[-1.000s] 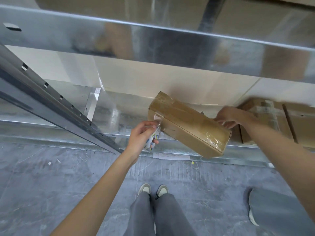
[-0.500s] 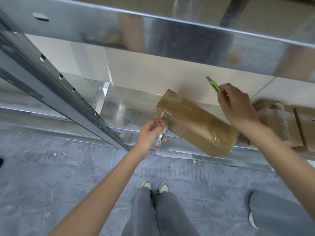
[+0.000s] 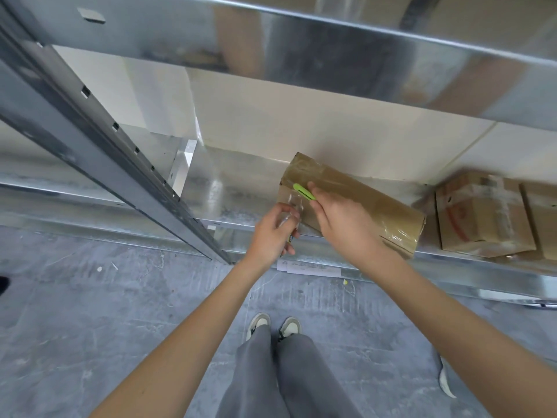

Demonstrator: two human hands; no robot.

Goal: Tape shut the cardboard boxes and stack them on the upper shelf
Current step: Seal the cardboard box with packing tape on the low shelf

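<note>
A long brown cardboard box [image 3: 370,203], wrapped in clear tape, lies at an angle on the metal shelf [image 3: 241,188]. My left hand [image 3: 271,236] grips a roll of clear tape [image 3: 291,217] at the box's near left end, with a strip running up to the box. My right hand [image 3: 343,224] holds a green utility knife [image 3: 303,192] and lies over the box's front, the knife's tip at the taped left end. The upper shelf's steel beam [image 3: 301,43] crosses the top of the view.
More taped cardboard boxes [image 3: 482,215] stand on the same shelf at the right. A slanted steel upright [image 3: 120,164] runs across the left. Below are the grey concrete floor [image 3: 90,327], my legs and shoes [image 3: 272,324], and a white paper label [image 3: 307,268] on the shelf's edge.
My right hand came from the right side of the box, rose with the green knife, then came down to the box's left end beside my left hand. The left hand stayed put.
</note>
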